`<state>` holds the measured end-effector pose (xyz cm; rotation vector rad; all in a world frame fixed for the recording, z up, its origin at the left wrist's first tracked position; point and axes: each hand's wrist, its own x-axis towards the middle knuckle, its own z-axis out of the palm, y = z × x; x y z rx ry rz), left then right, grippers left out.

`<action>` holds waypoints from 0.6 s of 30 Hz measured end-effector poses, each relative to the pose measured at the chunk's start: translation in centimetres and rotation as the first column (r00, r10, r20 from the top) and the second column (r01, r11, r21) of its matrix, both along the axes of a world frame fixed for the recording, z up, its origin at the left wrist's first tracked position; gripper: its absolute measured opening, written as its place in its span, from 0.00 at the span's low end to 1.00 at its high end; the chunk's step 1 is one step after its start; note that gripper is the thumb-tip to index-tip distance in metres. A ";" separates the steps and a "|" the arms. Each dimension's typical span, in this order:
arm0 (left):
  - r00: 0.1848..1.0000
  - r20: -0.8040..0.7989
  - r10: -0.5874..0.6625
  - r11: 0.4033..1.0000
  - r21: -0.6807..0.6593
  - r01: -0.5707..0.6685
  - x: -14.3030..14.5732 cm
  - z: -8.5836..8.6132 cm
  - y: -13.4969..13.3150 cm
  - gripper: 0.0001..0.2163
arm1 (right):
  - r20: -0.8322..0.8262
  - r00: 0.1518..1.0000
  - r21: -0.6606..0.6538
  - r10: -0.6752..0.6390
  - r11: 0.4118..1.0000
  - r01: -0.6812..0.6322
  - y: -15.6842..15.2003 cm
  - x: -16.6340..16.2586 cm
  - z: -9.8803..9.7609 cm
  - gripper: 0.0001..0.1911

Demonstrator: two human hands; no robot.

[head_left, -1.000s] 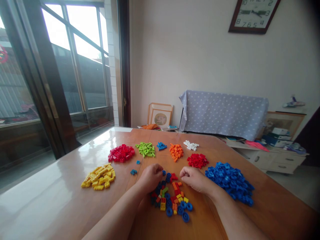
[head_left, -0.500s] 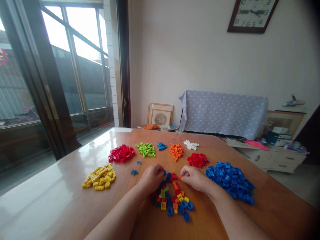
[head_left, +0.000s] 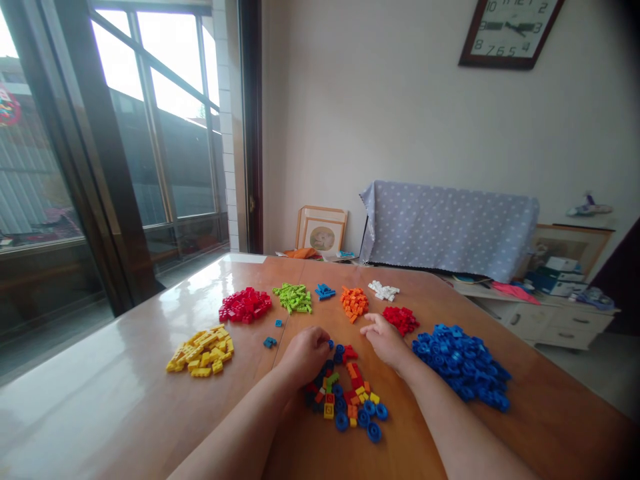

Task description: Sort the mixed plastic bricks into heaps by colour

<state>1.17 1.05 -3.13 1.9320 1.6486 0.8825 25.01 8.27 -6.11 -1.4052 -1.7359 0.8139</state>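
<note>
My left hand point(head_left: 309, 352) rests at the far left edge of a mixed pile of toy bricks point(head_left: 353, 393), its fingers curled and closed. A small blue round brick point(head_left: 331, 345) shows at its fingertips; whether it is gripped or lies behind them I cannot tell. My right hand point(head_left: 384, 339) reaches over the table just short of the orange bricks point(head_left: 355, 304), fingers stretched and apart, with nothing visible between them. Red bricks point(head_left: 401, 321) lie right behind that hand. The mixed pile holds blue round pieces and red, orange, yellow and green bricks.
On the wooden table point(head_left: 125, 413), yellow bricks point(head_left: 201, 351), dark red bricks point(head_left: 245, 305), lime bricks point(head_left: 293, 298), flat blue bricks point(head_left: 325, 292) and white bricks point(head_left: 384, 290) form separate piles. A large blue heap point(head_left: 460, 367) stands at right. Loose blue bricks point(head_left: 270, 342) lie left of my left hand.
My right hand has moved forward from the mixed pile toward the orange bricks, and its fingers have opened. The orange brick at its fingertips no longer shows there. My left hand stays put.
</note>
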 end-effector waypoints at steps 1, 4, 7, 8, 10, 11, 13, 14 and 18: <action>1.000 -0.004 0.001 1.000 -0.001 -0.001 0.0 0.0 0.0 0.09 | -0.043 0.999 -0.005 0.012 1.000 -0.013 0.1 -0.1 0.0 0.28; 1.000 -0.013 0.000 1.000 -0.002 0.000 0.0 0.0 0.0 0.09 | -0.112 0.994 -0.016 -0.007 1.000 0.005 0.3 0.2 -0.2 0.30; 1.000 -0.026 -0.004 1.000 0.000 0.004 0.0 0.0 0.0 0.09 | -0.066 0.995 0.007 -0.079 0.997 0.080 0.6 0.6 -0.6 0.26; 1.000 -0.031 -0.005 1.000 0.001 0.005 0.0 0.0 0.0 0.09 | -0.033 0.994 0.021 -0.103 0.994 0.104 0.7 0.8 -0.6 0.25; 0.999 -0.045 -0.001 1.000 0.002 0.001 0.0 0.0 0.0 0.09 | 0.049 0.988 0.046 -0.144 0.989 0.142 0.8 0.8 -0.6 0.24; 0.999 -0.053 0.001 1.000 0.004 -0.001 0.0 0.0 0.0 0.09 | 0.093 0.984 0.058 -0.154 0.987 0.149 0.9 0.8 -0.6 0.23; 0.998 -0.067 0.006 1.000 0.007 -0.006 0.0 -0.1 0.0 0.09 | 0.174 0.972 0.073 -0.157 0.987 0.146 0.8 0.5 -0.3 0.23; 0.997 -0.071 0.008 1.000 0.011 -0.007 0.0 -0.1 0.1 0.10 | 0.205 0.967 0.073 -0.152 0.988 0.139 0.8 0.4 -0.2 0.23; 0.997 -0.071 0.010 0.999 0.032 -0.008 -0.1 -0.4 0.2 0.10 | 0.264 0.957 0.051 -0.124 0.992 0.115 0.4 -0.2 0.3 0.25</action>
